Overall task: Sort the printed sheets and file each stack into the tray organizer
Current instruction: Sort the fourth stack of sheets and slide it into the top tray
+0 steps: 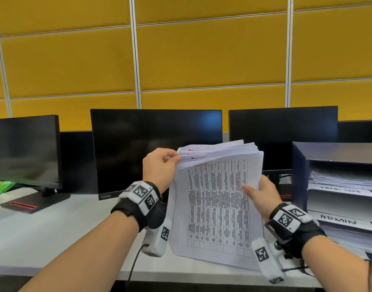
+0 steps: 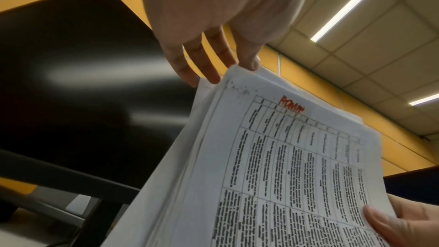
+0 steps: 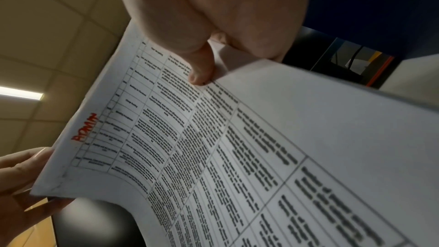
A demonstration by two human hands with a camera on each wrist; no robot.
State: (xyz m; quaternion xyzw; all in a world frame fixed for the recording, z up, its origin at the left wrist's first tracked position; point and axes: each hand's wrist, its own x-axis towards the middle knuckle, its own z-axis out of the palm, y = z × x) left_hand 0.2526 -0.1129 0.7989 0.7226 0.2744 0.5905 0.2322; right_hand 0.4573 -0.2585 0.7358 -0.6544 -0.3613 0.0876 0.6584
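A thick stack of printed sheets (image 1: pixel 216 207) stands tilted with its lower edge near the white desk (image 1: pixel 54 232). Its front page is a dense table with "ADMIN" written in red at the top (image 2: pixel 292 105). My left hand (image 1: pixel 176 160) pinches the upper left corner, where several sheets are peeled back and fanned; its fingers (image 2: pixel 213 57) reach behind the top edge. My right hand (image 1: pixel 252 190) grips the right edge, thumb (image 3: pixel 202 69) pressed on the front page. The dark blue tray organizer (image 1: pixel 298 175) stands at the right, with papers in its trays and an "ADMIN" label (image 1: pixel 338 221).
Three dark monitors (image 1: pixel 155 144) line the back of the desk before a yellow panelled wall. A red-trimmed monitor base (image 1: pixel 31 203) sits at the left, with green items (image 1: pixel 1 186) beyond it. A black cable (image 1: pixel 134 264) hangs over the front edge.
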